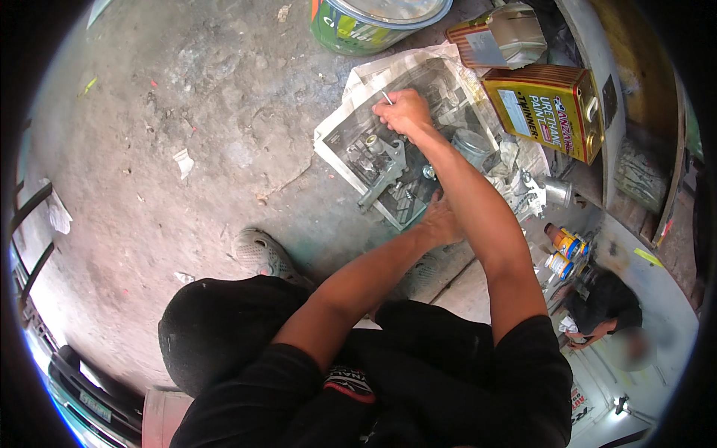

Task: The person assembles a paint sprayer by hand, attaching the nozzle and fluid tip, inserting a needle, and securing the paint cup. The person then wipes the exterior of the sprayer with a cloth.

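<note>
While right hand [404, 112] pinches thin metal rod [387, 97] over newspaper [358, 82] — left hand [441, 220] grip unclear.

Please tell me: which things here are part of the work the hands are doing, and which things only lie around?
In the work:
right hand holding a thin metal rod
left hand
grey metal parts
newspaper

Lying about:
green paint can
yellow tin
small cans
paper scraps

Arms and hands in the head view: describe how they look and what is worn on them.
Both forearms are bare, with no gloves, watch or rings to be seen on the left hand or right hand. Short black sleeves cover the upper arms only.
</note>
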A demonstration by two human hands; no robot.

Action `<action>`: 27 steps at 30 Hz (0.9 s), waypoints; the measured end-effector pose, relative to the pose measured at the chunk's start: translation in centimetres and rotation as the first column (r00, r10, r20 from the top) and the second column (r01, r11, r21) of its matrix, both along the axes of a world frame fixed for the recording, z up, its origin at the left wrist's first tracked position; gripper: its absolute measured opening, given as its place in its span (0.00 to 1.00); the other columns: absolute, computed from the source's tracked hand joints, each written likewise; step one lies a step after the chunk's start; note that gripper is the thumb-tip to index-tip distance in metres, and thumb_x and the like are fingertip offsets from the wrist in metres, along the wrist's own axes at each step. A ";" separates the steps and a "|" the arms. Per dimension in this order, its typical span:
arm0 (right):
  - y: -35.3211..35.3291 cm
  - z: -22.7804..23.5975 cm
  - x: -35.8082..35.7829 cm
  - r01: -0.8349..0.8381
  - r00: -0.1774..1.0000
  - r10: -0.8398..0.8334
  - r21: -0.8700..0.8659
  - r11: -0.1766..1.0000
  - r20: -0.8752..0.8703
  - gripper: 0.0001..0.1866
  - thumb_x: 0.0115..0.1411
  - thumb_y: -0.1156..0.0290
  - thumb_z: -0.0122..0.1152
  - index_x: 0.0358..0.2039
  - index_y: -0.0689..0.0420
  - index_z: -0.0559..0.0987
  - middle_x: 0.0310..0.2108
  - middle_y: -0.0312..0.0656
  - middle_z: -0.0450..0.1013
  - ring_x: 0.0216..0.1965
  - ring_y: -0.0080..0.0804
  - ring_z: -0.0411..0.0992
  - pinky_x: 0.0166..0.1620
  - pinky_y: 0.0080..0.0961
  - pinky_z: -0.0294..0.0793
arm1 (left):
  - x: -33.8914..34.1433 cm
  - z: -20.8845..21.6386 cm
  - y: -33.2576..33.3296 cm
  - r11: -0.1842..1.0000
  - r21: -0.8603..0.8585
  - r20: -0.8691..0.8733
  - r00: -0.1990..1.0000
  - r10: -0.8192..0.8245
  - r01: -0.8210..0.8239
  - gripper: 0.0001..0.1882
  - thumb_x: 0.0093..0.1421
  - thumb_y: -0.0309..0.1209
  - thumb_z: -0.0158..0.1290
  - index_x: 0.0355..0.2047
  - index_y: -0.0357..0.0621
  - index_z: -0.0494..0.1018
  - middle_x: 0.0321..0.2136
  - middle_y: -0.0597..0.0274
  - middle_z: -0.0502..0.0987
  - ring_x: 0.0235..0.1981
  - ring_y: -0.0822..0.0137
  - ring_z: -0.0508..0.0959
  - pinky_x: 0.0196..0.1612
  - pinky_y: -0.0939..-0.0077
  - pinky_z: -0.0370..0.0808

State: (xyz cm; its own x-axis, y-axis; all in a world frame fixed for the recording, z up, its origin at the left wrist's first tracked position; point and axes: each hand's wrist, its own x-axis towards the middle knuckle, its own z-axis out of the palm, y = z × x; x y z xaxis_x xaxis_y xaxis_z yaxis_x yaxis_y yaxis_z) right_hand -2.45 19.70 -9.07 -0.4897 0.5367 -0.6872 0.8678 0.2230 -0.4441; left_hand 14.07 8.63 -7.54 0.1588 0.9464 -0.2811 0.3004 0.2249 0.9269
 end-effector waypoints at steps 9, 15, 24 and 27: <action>0.2 1.3 0.6 0.008 0.994 0.007 -0.141 0.990 0.107 0.23 0.55 0.50 0.70 0.38 0.58 0.87 0.36 0.48 0.84 0.42 0.42 0.82 0.48 0.37 0.79 | 1.1 -1.1 0.1 0.998 0.036 -0.018 0.998 0.057 -0.056 0.50 0.61 0.62 0.49 0.76 0.54 0.45 0.77 0.55 0.43 0.77 0.49 0.37 0.74 0.36 0.37; 0.1 3.8 -0.7 -0.215 0.969 0.202 0.082 0.973 0.138 0.25 0.65 0.52 0.56 0.40 0.66 0.84 0.44 0.58 0.80 0.50 0.55 0.78 0.55 0.45 0.75 | 0.7 -0.4 0.4 0.998 0.015 0.006 0.998 0.067 -0.067 0.49 0.61 0.60 0.52 0.76 0.53 0.47 0.77 0.53 0.43 0.77 0.48 0.37 0.74 0.35 0.40; 0.1 4.4 0.2 -0.258 0.966 0.253 0.196 0.946 0.050 0.19 0.66 0.65 0.51 0.56 0.48 0.78 0.47 0.56 0.79 0.50 0.57 0.76 0.54 0.45 0.74 | 1.0 -0.5 0.6 0.999 0.013 0.015 0.999 0.036 -0.036 0.48 0.62 0.57 0.53 0.76 0.53 0.47 0.77 0.51 0.42 0.77 0.47 0.36 0.73 0.34 0.43; 0.0 4.2 0.6 -0.214 0.977 0.215 0.187 0.959 0.012 0.19 0.68 0.65 0.51 0.56 0.49 0.79 0.35 0.48 0.81 0.40 0.45 0.79 0.48 0.40 0.75 | -0.5 1.2 0.5 0.999 -0.047 0.041 0.999 0.006 -0.004 0.47 0.63 0.56 0.53 0.76 0.53 0.47 0.77 0.51 0.42 0.77 0.47 0.36 0.73 0.34 0.43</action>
